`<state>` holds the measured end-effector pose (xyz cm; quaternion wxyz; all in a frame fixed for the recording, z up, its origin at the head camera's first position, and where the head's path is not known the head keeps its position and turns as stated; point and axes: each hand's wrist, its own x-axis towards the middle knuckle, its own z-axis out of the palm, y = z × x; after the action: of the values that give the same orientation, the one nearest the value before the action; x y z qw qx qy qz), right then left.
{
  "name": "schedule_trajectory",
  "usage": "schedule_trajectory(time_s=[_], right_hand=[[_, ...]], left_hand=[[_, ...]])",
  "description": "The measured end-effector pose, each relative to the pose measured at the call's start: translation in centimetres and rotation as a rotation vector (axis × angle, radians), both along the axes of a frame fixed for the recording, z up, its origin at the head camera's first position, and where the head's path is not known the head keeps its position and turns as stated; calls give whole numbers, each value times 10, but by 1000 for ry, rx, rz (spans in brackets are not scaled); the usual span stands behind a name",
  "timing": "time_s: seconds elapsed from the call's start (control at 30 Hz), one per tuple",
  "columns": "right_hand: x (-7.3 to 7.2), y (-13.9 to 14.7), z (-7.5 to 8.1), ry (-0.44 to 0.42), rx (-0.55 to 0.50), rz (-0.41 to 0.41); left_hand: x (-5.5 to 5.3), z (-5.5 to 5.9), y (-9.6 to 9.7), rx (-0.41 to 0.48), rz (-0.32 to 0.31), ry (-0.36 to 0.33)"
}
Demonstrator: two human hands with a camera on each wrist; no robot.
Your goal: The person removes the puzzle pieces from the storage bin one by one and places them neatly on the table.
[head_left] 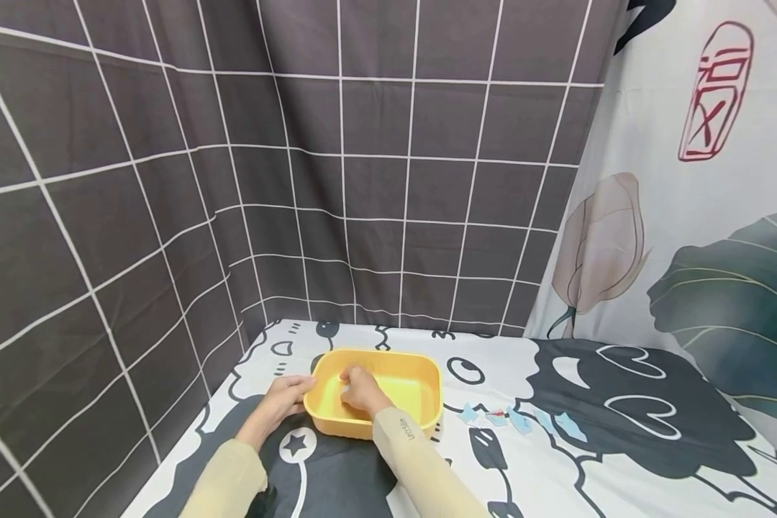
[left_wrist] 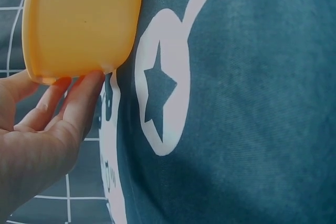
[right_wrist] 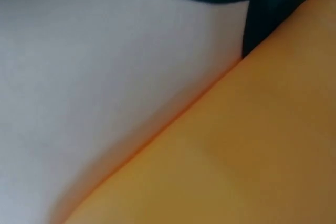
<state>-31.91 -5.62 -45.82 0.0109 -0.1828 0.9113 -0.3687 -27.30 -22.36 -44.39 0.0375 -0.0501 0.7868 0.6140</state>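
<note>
A yellow rectangular basin (head_left: 421, 367) with rounded corners sits on the patterned cloth. At its left end my left hand (head_left: 283, 403) holds the rim. In the left wrist view that hand (left_wrist: 47, 124) has its fingertips against the basin's outer wall (left_wrist: 84, 24), the thumb at the rim. My right hand (head_left: 364, 390) reaches down inside the basin, its fingers curled. A small light blue piece (head_left: 346, 388) shows at those fingertips, mostly hidden by the hand. Only the basin's wall (right_wrist: 236, 156) and cloth appear in the right wrist view; the right hand is out of it.
Several light blue pieces (head_left: 519, 421), one with a red mark, lie in a row on the cloth right of the basin. A dark curtain with white grid lines (head_left: 375, 187) hangs behind and at left; a white floral curtain (head_left: 634, 144) hangs at right.
</note>
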Motion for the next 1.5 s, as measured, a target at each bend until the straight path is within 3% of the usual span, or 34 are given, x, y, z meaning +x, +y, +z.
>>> schedule_trajectory(time_s=[0.5,0.9,1.5], right_hand=[[3,6,9,-55,-70,49],[5,15,8,-43,20,81],[7,17,3,15,66,92]], left_hand=[[-2,6,0,-22,0,-15],[-1,7,2,-32,11,-29],[-1,2,1,-44,17,-26]])
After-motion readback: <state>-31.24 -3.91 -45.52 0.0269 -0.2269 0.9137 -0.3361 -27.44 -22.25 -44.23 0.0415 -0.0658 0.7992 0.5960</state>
